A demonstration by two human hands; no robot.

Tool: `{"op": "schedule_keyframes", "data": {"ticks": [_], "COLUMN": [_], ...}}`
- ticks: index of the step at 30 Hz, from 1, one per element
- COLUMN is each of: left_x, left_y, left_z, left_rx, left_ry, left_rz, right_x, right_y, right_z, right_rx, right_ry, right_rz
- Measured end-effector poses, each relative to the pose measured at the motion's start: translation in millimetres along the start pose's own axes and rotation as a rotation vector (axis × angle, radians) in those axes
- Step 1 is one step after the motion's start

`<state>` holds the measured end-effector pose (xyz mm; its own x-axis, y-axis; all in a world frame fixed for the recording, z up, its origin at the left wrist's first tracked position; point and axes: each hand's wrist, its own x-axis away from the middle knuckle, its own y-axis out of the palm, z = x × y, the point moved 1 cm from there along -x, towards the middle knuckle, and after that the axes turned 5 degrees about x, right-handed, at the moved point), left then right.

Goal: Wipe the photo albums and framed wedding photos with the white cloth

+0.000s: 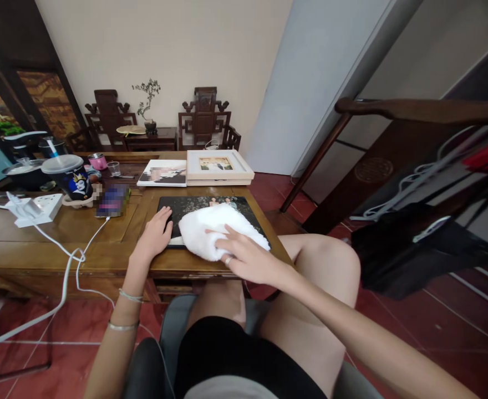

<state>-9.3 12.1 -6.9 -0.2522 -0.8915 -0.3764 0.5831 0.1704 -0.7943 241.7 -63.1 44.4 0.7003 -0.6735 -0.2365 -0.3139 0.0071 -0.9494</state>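
Back wall: plain cream (211, 44)
Panel on the right: tall, pale blue-grey (298, 77)
Floor: red tiles with lighter joints (418, 332)
Far chairs: two, dark carved wood, a left one (106, 102) and a right one (206, 102), backs near the wall
Side table: dark wood, between them (161, 142), bearing a small potted tree (147, 97)
Left corner: dark woodwork with golden pictorial inlay (44, 91)
Near right: wooden chair, round carved emblem on its back (335, 202)
Light: soft, even

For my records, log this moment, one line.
Left hand: at edge of dark rectangular photo panel; right hand: on white fluffy cloth; cloth: atop panel
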Motion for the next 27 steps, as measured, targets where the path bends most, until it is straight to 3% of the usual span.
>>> {"op": "schedule_keyframes", "data": {"ticks": [6, 10, 15, 20, 23, 27], "left_x": [0, 0, 2, 2, 2, 2], "left_y": [-0.2, -6.2, -14.0, -12.6, -9.3, -4.6], "left_z": [1, 8, 15, 14, 14, 13], "left_rx": [0.039, 0.159, 0.265, 0.26, 0.218, 0.142], "left_ry": [-0.009, 0.009, 0.053, 0.046, 0.022, -0.029], "left_rz": [0.017, 0.106, 0.232, 0.22, 0.139, 0.048], "right_x": [-25, -60, -80, -50, -26, -14], "right_y": [4, 11, 22, 19, 9, 3], "right_z": [49, 41, -4, -22, -10, 24], "right_rx": [0.138, 0.223, 0.129, -0.057, -0.116, -0.08], "right_ry": [0.276, 0.387, 0.127, -0.137, -0.119, 0.052], "right_rz": [0.043, 0.052, 0.024, 0.014, 0.027, 0.035]}}
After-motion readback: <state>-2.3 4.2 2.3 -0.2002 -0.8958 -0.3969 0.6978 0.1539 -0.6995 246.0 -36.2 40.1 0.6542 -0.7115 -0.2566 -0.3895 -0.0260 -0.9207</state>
